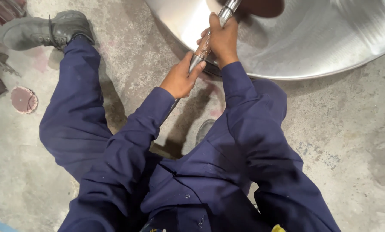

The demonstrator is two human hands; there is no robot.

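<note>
While we grip the metal tool (209,36) with both fists shut around its shaft, left hand (180,78) low, right hand (221,39) higher, its tip reaches over the near rim of the big steel disc (321,38) on the concrete floor (351,141); it looks rigid, heavy, slick, so the two spaced holds suit it; its working end is cut off by the top edge and blurred.

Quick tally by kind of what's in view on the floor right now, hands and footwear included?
Hands: 2, left hand and right hand, both gripping the metal tool
Metal tools: 1
Large shiny metal dishes: 1
Boots: 2, grey boot and boot toe
Reddish round discs: 1
Total: 7
</note>
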